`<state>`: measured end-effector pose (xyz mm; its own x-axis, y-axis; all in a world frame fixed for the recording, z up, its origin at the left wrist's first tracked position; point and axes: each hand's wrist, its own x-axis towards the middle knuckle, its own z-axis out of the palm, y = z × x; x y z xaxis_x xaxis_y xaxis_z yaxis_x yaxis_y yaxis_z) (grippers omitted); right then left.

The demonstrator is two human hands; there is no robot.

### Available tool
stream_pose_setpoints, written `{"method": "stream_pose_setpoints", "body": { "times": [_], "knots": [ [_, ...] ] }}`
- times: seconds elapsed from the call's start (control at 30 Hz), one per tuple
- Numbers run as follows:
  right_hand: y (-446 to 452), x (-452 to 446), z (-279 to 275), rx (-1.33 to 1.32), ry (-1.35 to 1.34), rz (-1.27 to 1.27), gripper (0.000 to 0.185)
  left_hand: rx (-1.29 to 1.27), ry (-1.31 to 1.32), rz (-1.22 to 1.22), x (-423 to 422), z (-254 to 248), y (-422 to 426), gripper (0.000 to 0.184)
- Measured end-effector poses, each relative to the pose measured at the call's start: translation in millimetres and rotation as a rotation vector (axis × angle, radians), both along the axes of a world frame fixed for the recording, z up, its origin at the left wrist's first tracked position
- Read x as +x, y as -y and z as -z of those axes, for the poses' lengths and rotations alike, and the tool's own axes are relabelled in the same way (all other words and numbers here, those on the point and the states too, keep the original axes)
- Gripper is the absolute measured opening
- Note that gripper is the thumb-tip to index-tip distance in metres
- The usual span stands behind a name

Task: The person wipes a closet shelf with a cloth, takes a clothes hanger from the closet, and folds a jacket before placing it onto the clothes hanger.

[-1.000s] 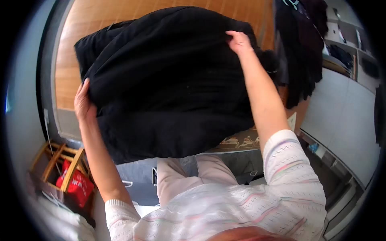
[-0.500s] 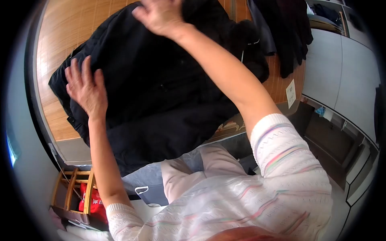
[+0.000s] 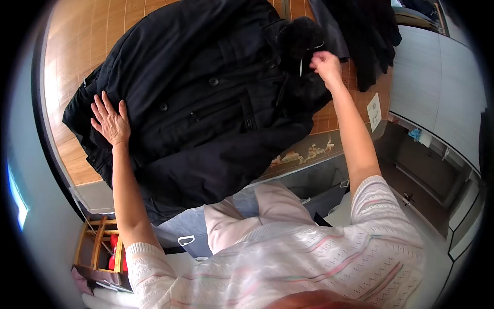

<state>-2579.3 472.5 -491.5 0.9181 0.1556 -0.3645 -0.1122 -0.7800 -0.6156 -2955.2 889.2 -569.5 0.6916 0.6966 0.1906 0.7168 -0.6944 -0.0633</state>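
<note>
A black coat (image 3: 206,103) with buttons and a zipped pocket lies spread across a wooden table, front side up. My left hand (image 3: 111,122) rests flat on its lower part, at the left, with fingers spread. At the other end is a dark fluffy collar (image 3: 299,38), with a white strip (image 3: 301,67) showing at its opening. My right hand (image 3: 326,67) is at this opening, fingers curled together and slightly blurred. Whatever is between those fingertips is too small to make out. One sleeve (image 3: 206,172) runs along the table's front edge, part of the coat hanging over it.
More dark garments (image 3: 360,36) lie at the table's far right. A paper label (image 3: 373,112) is on the wooden table (image 3: 77,46) near its right edge. Pale cabinets (image 3: 437,87) stand to the right. A wooden rack (image 3: 98,244) with something red in it is at lower left.
My right hand has moved from the coat's far side rightward and nearer to the collar, its fingers now curled. My left hand has shifted slightly down and lies flat. The coat's front is more exposed.
</note>
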Motion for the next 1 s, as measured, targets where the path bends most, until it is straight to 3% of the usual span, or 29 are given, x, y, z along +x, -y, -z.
{"method": "stream_pose_setpoints", "body": {
  "times": [0.03, 0.07, 0.17, 0.33, 0.43, 0.7, 0.83, 1.0],
  "knots": [
    [6.9, 0.2, 14.1, 0.082, -0.190, 0.091, 0.022, 0.003, -0.005, -0.003, -0.9, 0.8, -0.2, 0.062],
    [7.1, 5.0, 31.1, 0.007, -0.223, 0.000, 0.019, 0.015, -0.010, 0.004, -1.9, 2.5, -1.2, 0.062],
    [-22.2, 11.1, 28.3, 0.113, -0.407, 0.216, 0.016, 0.036, -0.043, -0.004, -1.6, 1.2, -1.6, 0.062],
    [-17.4, 15.1, 19.3, 0.649, -0.475, 0.408, 0.002, 0.030, -0.059, -0.020, -3.1, -2.0, -0.2, 0.061],
    [-6.0, 11.8, -38.6, 0.804, -0.473, 0.278, 0.005, 0.049, -0.125, -0.066, -15.4, -6.6, 1.0, 0.060],
    [-32.2, -80.0, -244.5, 0.840, -0.247, 0.009, 0.010, -0.010, -0.083, -0.146, -65.2, -17.9, 18.5, 0.056],
    [-64.3, -131.3, -356.6, 0.762, -0.181, -0.143, 0.012, -0.141, 0.005, -0.164, -75.6, -12.2, 29.0, 0.055],
    [-109.7, -196.1, -481.0, 0.571, -0.035, -0.318, 0.016, -0.373, 0.189, -0.208, -61.1, -54.7, 25.3, 0.055]
  ]
}}
